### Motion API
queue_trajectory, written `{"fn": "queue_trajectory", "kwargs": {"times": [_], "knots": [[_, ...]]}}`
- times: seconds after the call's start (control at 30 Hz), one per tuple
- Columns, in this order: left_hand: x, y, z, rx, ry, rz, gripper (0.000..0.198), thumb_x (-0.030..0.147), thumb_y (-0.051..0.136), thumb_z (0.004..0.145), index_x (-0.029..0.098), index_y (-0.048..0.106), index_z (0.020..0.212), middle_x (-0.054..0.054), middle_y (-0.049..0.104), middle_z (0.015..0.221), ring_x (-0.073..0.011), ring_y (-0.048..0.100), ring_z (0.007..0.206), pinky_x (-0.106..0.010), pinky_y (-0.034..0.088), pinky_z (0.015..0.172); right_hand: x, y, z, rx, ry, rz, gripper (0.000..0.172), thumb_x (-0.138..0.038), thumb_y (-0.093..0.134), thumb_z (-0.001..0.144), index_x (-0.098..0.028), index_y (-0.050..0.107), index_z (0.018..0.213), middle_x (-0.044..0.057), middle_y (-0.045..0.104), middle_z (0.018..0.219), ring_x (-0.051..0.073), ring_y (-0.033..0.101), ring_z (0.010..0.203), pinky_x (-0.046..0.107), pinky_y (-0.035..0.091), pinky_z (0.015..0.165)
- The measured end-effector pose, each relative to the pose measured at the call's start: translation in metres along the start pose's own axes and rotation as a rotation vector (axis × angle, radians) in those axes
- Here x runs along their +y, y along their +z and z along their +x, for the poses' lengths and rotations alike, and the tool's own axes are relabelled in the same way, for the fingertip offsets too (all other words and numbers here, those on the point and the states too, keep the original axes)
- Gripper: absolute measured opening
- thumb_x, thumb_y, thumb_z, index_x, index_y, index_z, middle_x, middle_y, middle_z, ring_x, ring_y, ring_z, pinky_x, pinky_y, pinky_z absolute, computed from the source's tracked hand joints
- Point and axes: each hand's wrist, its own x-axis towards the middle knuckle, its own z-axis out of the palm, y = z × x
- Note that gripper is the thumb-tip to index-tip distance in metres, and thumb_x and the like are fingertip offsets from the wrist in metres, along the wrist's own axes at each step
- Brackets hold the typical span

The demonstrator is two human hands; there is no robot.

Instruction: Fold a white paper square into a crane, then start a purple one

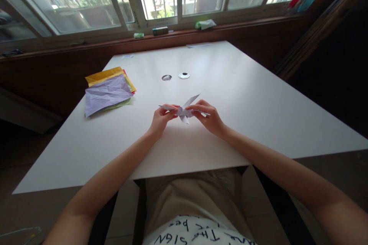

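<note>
Between my two hands is a folded piece of white or pale lilac paper (184,111) with several pointed flaps, like an origami figure. My left hand (162,119) pinches its left side, and one thin point sticks out past the fingers. On the other side my right hand (209,118) grips the right part between thumb and fingers, with a tip of paper showing below them. One long flap points up and to the right; a shorter one points down. Both hands are just above the near half of the white table (230,122).
Crumpled sheets of coloured paper (107,93), lilac on top, lie at the left of the table. Two round fittings (184,75) are set in the tabletop beyond my hands. A small box (160,31) and a green-and-white packet (205,24) rest on the windowsill.
</note>
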Motion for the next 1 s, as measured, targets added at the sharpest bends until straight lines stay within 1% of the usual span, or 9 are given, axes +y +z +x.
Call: {"fn": "queue_trajectory", "kwargs": {"times": [0.17, 0.37, 0.5, 0.63, 0.7, 0.8, 0.9, 1.0], "knots": [[0.0011, -0.0002, 0.0002, 0.009, -0.006, 0.004, 0.019, 0.033, 0.068, 0.066, 0.016, 0.063, 0.072, -0.004, 0.065, 0.093, -0.0136, 0.059, 0.081, -0.030, 0.046, 0.077, 0.0021, 0.0005, -0.0007, -0.003, -0.019, -0.002, 0.022, -0.021, 0.049, 0.083, -0.028, 0.065, 0.096, 0.001, 0.051, 0.077, 0.012, 0.051, 0.069, 0.027, 0.045, 0.061], [-0.0006, -0.0011, 0.0011, 0.011, -0.003, 0.007, 0.021, 0.035, 0.069, 0.065, 0.016, 0.063, 0.073, -0.004, 0.065, 0.093, -0.0139, 0.059, 0.081, -0.030, 0.047, 0.077, 0.0011, 0.0007, -0.0006, -0.003, -0.007, 0.012, 0.024, -0.018, 0.050, 0.082, -0.027, 0.065, 0.098, 0.002, 0.051, 0.077, 0.013, 0.053, 0.071, 0.028, 0.046, 0.064], [-0.0006, -0.0007, 0.0012, 0.000, 0.004, 0.010, 0.023, 0.036, 0.068, 0.066, 0.015, 0.063, 0.075, -0.005, 0.064, 0.093, -0.0146, 0.058, 0.081, -0.031, 0.047, 0.077, -0.0003, 0.0020, 0.0001, -0.001, 0.015, 0.022, 0.018, -0.021, 0.052, 0.081, -0.023, 0.064, 0.094, 0.003, 0.054, 0.080, 0.012, 0.055, 0.070, 0.027, 0.047, 0.062], [0.0018, 0.0007, -0.0003, -0.048, 0.000, 0.068, 0.022, 0.035, 0.067, 0.067, 0.015, 0.063, 0.077, -0.005, 0.063, 0.095, -0.0149, 0.058, 0.082, -0.029, 0.046, 0.074, -0.0022, 0.0012, 0.0010, 0.028, 0.020, -0.023, 0.012, -0.025, 0.055, 0.080, -0.020, 0.062, 0.087, 0.002, 0.057, 0.077, 0.011, 0.054, 0.063, 0.026, 0.047, 0.060], [0.0024, 0.0014, -0.0010, -0.072, -0.013, 0.123, 0.022, 0.034, 0.067, 0.068, 0.016, 0.064, 0.079, -0.005, 0.063, 0.094, -0.0149, 0.058, 0.081, -0.027, 0.046, 0.070, -0.0038, -0.0005, 0.0013, 0.019, 0.023, -0.030, 0.013, -0.029, 0.054, 0.080, -0.019, 0.061, 0.085, 0.002, 0.059, 0.075, 0.011, 0.053, 0.063, 0.025, 0.045, 0.058], [0.0019, 0.0019, -0.0009, -0.075, -0.021, 0.200, 0.021, 0.033, 0.065, 0.069, 0.017, 0.064, 0.082, -0.004, 0.064, 0.087, -0.0146, 0.057, 0.076, -0.025, 0.044, 0.065, -0.0062, -0.0027, 0.0011, -0.032, 0.049, -0.027, 0.018, -0.034, 0.053, 0.082, -0.018, 0.061, 0.081, 0.003, 0.062, 0.075, 0.011, 0.053, 0.063, 0.024, 0.043, 0.056], [0.0012, 0.0022, -0.0001, -0.070, 0.005, 0.230, 0.020, 0.032, 0.064, 0.069, 0.017, 0.065, 0.083, -0.004, 0.064, 0.085, -0.0138, 0.057, 0.075, -0.024, 0.043, 0.063, -0.0066, -0.0026, 0.0007, -0.036, 0.053, -0.036, 0.017, -0.033, 0.054, 0.080, -0.018, 0.061, 0.076, 0.003, 0.062, 0.072, 0.011, 0.051, 0.060, 0.024, 0.041, 0.054], [0.0020, 0.0029, 0.0000, -0.072, 0.036, 0.235, 0.021, 0.033, 0.063, 0.070, 0.017, 0.065, 0.083, -0.004, 0.064, 0.084, -0.0135, 0.056, 0.073, -0.023, 0.043, 0.061, -0.0044, -0.0010, 0.0008, 0.014, 0.054, -0.060, 0.012, -0.028, 0.056, 0.078, -0.018, 0.060, 0.074, 0.002, 0.062, 0.072, 0.011, 0.051, 0.060, 0.024, 0.042, 0.053]]}}
